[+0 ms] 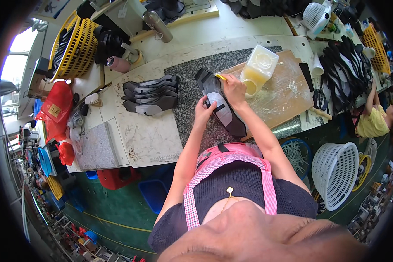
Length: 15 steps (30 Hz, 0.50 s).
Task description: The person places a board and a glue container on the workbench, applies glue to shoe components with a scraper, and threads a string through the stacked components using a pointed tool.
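A black and grey shoe upper piece [224, 112] lies slanted on the speckled stone slab [192, 70] in front of me. My left hand [203, 112] pinches its left edge, with the thumb on the grey part. Over its upper end, my right hand [234, 91] is closed on a small yellow tool [221, 76], whose working end I cannot make out. Just right of that hand is a cut-open translucent plastic jug [261, 65] with a yellowish, glue-like content. To the left, several similar upper pieces [150, 94] lie overlapped in a stack.
A smeared brown board [284, 94] lies under the jug. Scissors [321, 99] and a heap of black pieces [346, 72] are at the right. A steel flask [158, 27] stands at the back; a white basket [335, 170] is below the table's right side. Another person [373, 122] is far right.
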Each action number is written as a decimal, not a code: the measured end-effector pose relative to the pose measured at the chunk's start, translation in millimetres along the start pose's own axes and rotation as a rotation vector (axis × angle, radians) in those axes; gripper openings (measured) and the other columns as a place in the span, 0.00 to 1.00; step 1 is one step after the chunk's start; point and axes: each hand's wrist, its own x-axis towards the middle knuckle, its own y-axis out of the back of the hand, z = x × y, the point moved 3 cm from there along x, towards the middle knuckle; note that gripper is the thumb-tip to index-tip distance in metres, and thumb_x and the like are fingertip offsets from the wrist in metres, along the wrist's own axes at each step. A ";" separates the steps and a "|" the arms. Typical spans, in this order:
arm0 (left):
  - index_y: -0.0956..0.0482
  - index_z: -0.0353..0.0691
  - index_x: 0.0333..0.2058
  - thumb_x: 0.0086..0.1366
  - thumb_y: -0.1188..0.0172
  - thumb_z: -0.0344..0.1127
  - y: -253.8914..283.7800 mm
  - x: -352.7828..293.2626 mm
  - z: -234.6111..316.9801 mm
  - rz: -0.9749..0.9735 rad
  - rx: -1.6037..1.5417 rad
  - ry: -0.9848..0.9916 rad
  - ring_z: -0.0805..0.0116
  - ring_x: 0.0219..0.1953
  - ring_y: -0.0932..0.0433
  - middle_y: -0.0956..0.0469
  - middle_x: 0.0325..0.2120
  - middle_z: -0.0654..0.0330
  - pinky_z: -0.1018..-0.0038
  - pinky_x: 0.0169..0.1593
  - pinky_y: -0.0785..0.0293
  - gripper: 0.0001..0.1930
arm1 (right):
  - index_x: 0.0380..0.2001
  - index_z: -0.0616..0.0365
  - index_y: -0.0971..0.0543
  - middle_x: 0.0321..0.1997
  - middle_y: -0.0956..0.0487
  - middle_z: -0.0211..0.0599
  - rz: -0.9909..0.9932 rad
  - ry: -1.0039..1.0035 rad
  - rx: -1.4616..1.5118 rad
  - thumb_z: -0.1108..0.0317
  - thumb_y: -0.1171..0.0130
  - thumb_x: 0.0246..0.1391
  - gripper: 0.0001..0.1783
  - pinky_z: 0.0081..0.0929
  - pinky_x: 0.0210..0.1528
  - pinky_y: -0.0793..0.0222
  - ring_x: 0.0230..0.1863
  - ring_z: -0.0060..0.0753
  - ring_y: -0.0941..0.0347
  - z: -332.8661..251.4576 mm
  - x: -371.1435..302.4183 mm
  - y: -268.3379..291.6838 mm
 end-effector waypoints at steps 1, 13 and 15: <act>0.36 0.34 0.55 0.54 0.33 0.37 1.7 -0.1 -2.8 0.011 -0.006 -0.024 0.85 0.17 0.35 0.28 0.19 0.70 0.84 0.20 0.41 0.32 | 0.32 0.49 0.20 0.31 0.21 0.34 -0.003 0.006 0.004 0.63 0.47 0.54 0.07 0.37 0.28 0.29 0.28 0.43 0.23 -1.4 -4.5 0.5; 0.37 0.34 0.55 0.57 0.36 0.35 2.9 1.5 -3.2 -0.022 -0.005 -0.066 0.85 0.18 0.37 0.31 0.18 0.72 0.85 0.21 0.42 0.29 | 0.31 0.56 0.21 0.30 0.22 0.42 0.004 -0.057 0.145 0.65 0.46 0.53 0.08 0.39 0.31 0.31 0.32 0.48 0.25 4.2 -15.8 0.7; 0.37 0.35 0.55 0.57 0.36 0.34 4.3 4.1 -7.3 -0.040 -0.043 -0.066 0.84 0.18 0.37 0.30 0.19 0.71 0.85 0.21 0.42 0.29 | 0.32 0.57 0.21 0.29 0.22 0.46 -0.163 -0.129 0.119 0.64 0.44 0.51 0.09 0.40 0.32 0.31 0.31 0.49 0.25 11.3 -35.2 8.7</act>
